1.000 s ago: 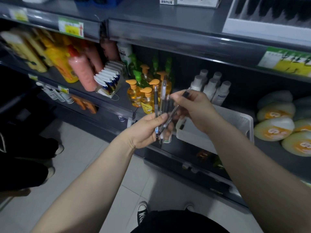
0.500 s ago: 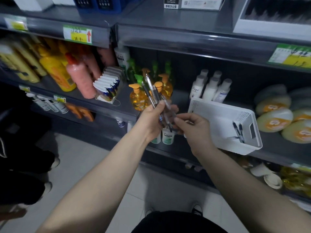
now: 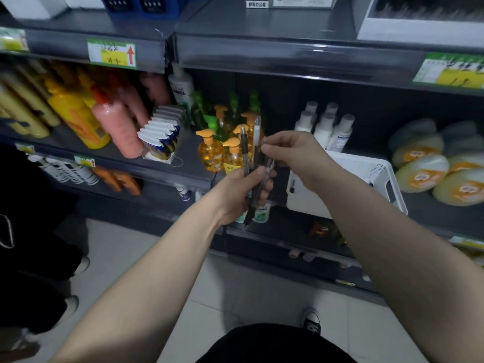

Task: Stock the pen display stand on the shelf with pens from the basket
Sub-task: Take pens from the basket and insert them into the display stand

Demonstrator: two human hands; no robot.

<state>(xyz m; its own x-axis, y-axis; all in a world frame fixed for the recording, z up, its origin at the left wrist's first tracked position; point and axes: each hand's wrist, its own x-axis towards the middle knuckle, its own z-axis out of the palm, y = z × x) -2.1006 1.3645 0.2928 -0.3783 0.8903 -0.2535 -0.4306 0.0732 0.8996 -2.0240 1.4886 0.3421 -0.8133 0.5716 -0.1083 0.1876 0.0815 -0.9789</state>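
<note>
Pens (image 3: 245,153) in upright bunch, gripped low on the barrels by left hand (image 3: 237,192), fingers curled tight round them, tips poking out below the fist. Right hand (image 3: 296,155) just right of the bunch, thumb and forefinger pinched on the upper end of one pen. Both hands in open air on the near side of the middle shelf edge, in front of orange pump bottles (image 3: 210,153). White basket (image 3: 387,179) right of the hands, at the shelf's near edge. Pen display stand (image 3: 419,30) on top shelf, far right, blurred; top shelf lip jutting out between it and the hands.
</note>
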